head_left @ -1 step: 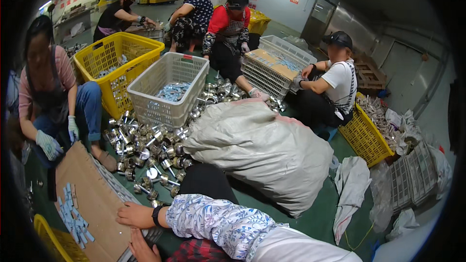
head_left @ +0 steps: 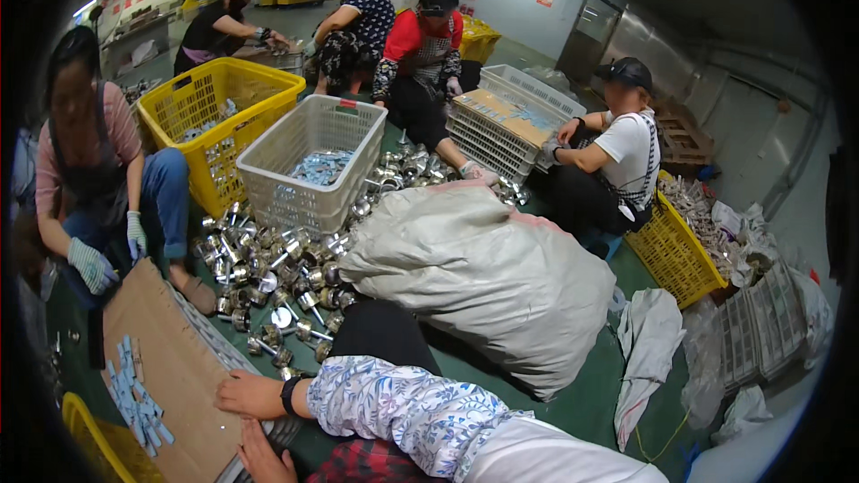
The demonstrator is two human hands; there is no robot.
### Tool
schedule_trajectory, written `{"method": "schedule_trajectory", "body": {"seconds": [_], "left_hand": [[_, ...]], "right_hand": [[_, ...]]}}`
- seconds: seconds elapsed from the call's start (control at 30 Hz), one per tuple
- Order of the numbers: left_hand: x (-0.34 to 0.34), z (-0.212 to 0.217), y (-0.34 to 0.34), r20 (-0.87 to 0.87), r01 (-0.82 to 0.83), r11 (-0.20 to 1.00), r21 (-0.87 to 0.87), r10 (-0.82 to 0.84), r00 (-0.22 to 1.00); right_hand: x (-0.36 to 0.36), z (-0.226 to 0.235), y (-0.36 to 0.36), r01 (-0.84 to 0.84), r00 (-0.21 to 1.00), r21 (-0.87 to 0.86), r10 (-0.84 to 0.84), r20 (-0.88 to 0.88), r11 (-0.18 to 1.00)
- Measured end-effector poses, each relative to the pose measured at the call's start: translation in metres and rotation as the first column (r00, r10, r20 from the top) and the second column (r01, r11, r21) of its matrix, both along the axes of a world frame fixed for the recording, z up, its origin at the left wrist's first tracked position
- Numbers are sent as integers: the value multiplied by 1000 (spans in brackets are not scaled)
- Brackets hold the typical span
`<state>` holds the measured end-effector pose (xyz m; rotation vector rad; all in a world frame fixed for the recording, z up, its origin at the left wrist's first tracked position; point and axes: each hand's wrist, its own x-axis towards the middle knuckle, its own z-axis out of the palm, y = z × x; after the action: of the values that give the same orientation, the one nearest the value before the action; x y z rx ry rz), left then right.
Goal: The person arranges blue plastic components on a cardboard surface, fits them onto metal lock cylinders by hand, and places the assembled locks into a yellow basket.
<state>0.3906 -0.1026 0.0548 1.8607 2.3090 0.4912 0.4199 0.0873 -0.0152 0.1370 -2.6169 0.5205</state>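
Observation:
My right hand [head_left: 252,396] reaches from a floral sleeve and rests on the near edge of a brown cardboard sheet [head_left: 183,353]. Its fingers lie loosely on the board, and nothing shows in them. Just below it is my left hand [head_left: 264,454], fingers stretched along the same edge and thumb apart, partly cut off by the lower frame. On the cardboard's left part lies a loose pile of small flat light-blue strips [head_left: 136,398]. The cardboard covers a grey slatted crate [head_left: 237,358], its side visible under the board.
Shiny metal cup-shaped parts with stems [head_left: 286,277] heap on the floor ahead. Beyond stand a grey crate [head_left: 309,206] of blue strips and a yellow crate [head_left: 286,89]. A bulging white sack [head_left: 483,277] lies ahead right. Several co-workers sit around, one gloved co-worker [head_left: 107,170] beside the cardboard.

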Motion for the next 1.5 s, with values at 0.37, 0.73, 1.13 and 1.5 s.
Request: {"method": "schedule_trajectory", "body": {"seconds": [0.37,0.73,1.13,1.5], "left_hand": [[-27,-42,7,-93,125,992,-7,-125,988],[-12,-30,-11,-274,-35,976,-215,-25,962],[-16,-15,-3,-62,79,947,-310,-103,993],[-12,-29,-4,-201,-21,934,-358,-55,978]], "right_hand": [[-5,27,30,197,975,-628,-81,208,752],[-157,90,-23,-43,996,52,39,75,998],[-306,51,-72,-164,913,124,103,394,979],[-265,69,-31,-95,993,-36,97,63,995]]}}
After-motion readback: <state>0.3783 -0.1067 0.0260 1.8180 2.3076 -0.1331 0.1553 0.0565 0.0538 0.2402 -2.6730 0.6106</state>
